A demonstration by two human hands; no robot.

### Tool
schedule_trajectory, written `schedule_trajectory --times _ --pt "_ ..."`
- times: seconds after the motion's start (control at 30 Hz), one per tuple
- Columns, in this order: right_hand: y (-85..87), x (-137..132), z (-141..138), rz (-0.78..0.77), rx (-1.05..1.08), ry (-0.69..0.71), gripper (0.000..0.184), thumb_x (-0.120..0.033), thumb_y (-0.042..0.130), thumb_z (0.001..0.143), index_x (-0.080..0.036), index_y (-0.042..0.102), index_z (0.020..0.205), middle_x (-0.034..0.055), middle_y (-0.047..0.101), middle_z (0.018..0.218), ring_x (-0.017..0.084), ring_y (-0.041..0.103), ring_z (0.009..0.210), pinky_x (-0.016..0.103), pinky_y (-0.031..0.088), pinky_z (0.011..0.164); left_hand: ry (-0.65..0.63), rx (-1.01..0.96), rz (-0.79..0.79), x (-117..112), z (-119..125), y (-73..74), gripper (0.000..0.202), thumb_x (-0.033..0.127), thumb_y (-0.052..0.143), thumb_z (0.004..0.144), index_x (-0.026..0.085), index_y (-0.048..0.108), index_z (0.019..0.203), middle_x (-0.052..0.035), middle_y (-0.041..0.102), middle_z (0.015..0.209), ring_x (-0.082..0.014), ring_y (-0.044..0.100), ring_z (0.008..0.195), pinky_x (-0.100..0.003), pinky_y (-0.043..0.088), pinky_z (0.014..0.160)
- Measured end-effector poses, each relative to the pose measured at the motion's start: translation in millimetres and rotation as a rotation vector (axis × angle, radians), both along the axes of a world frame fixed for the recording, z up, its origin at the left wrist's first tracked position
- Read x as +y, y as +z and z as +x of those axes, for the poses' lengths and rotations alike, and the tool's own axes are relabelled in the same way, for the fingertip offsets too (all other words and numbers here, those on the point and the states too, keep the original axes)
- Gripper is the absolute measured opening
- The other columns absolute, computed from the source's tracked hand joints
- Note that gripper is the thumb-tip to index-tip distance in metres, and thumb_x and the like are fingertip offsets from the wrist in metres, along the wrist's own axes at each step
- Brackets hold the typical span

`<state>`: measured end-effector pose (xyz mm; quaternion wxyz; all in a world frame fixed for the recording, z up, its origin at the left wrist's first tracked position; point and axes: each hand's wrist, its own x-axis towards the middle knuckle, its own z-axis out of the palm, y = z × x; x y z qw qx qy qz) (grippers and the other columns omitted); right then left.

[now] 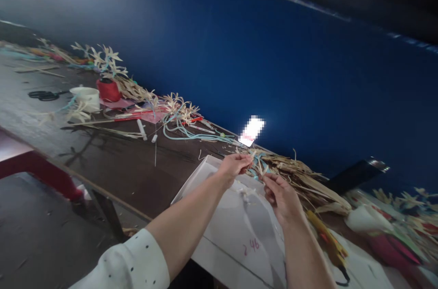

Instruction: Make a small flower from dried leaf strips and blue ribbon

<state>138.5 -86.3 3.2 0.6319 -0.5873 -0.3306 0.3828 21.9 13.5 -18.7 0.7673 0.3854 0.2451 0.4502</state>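
Above a white cardboard box lid (236,229) with red handwriting on it, both my hands are close together. Fingers pinched, my left hand (237,164) grips the upper left of a pale husk flower (262,169) with thin, pointed strips. Lower and to the right, my right hand (281,193) has thumb and fingertips closed on another of its strips. Light blue cord (256,165) shows just behind the flower, partly covered by my fingers. A pile of dried husks (301,170) lies beyond my right hand.
A yellow glue gun (326,239) lies right of my right forearm. Leftward are finished husk flowers (179,106), a red thread spool (108,90), a white cup (86,99) and black scissors (46,95). A blue wall (219,52) rises behind the table.
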Motion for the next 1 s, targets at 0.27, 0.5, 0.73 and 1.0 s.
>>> schedule_trajectory --times 0.27,0.5,0.73,1.0 --pt "4.4 18.6 -10.7 0.103 0.027 -0.086 0.042 -0.032 0.08 0.055 -0.019 0.061 0.09 -0.0055 0.053 0.059 0.006 0.042 0.046 0.015 0.025 0.036 -0.002 -0.038 0.015 -4.4 -1.1 4.9 0.035 0.036 0.078 0.052 0.011 0.064 0.071 -0.0014 0.058 0.06 -0.0044 0.045 0.049 -0.019 0.029 0.049" --pt "6.9 28.3 -22.8 0.11 0.078 -0.094 0.039 -0.031 0.078 0.052 -0.017 0.063 0.086 -0.0031 0.059 0.067 0.004 0.041 0.046 0.014 0.025 0.035 0.016 -0.02 0.033 -6.9 -2.3 6.9 0.035 0.038 0.078 0.052 0.011 0.065 0.071 -0.0012 0.059 0.062 -0.0058 0.048 0.054 -0.019 0.033 0.053" --pt "-2.6 36.2 -20.7 0.105 0.114 -0.149 0.037 -0.034 0.077 0.053 -0.019 0.06 0.082 -0.0021 0.063 0.073 0.005 0.046 0.045 0.014 0.028 0.036 0.078 0.08 0.084 -7.8 -1.8 8.0 0.031 0.037 0.076 0.056 0.014 0.067 0.073 -0.0024 0.064 0.069 -0.009 0.054 0.061 -0.021 0.039 0.059" --pt "-11.6 33.5 -15.9 0.119 0.223 -0.16 0.031 -0.035 0.077 0.057 -0.019 0.063 0.079 -0.0024 0.064 0.074 0.003 0.042 0.045 0.014 0.025 0.036 0.071 0.22 0.19 -7.4 0.0 5.9 0.026 0.034 0.074 0.061 0.013 0.068 0.075 -0.0022 0.063 0.065 -0.0094 0.053 0.058 -0.023 0.04 0.058"
